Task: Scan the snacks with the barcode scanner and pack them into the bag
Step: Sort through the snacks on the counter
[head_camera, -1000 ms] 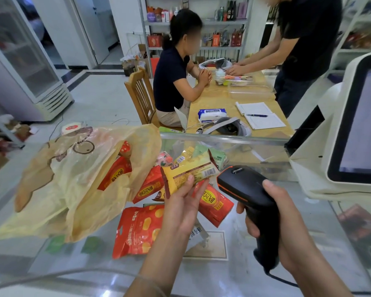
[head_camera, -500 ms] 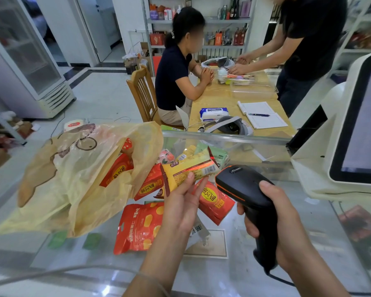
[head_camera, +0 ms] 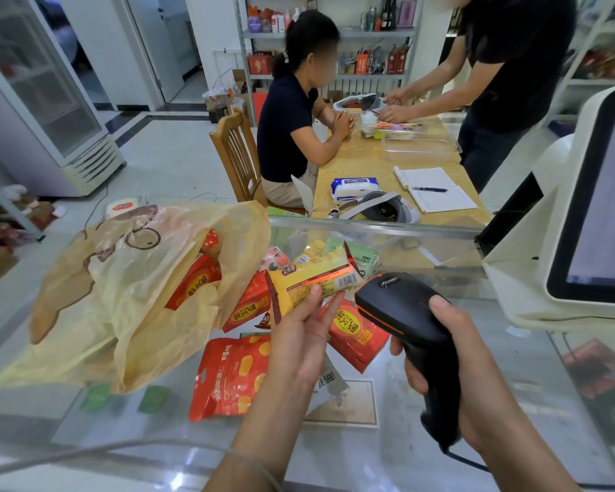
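My left hand (head_camera: 300,335) holds a yellow snack packet (head_camera: 309,282) up over the glass counter, barcode end to the right. A red scan line glows across the packet near its barcode. My right hand (head_camera: 455,367) grips the black barcode scanner (head_camera: 402,307), whose head points at the packet from close by. A yellowish plastic bag (head_camera: 121,292) lies open to the left with red snack packs (head_camera: 196,278) inside. More loose snacks lie on the counter: a red-and-yellow pouch (head_camera: 231,378), red packs (head_camera: 355,332) and green packets (head_camera: 363,257).
A white checkout terminal (head_camera: 590,207) stands at the right on the glass counter (head_camera: 476,403). Beyond the counter is a wooden table (head_camera: 366,165) with a notebook, wipes and a headset; one person sits and another stands there. A fridge (head_camera: 40,111) stands far left.
A red scan line now lights the yellow packet, which was unlit before. Both hands and the scanner have stayed almost in place.
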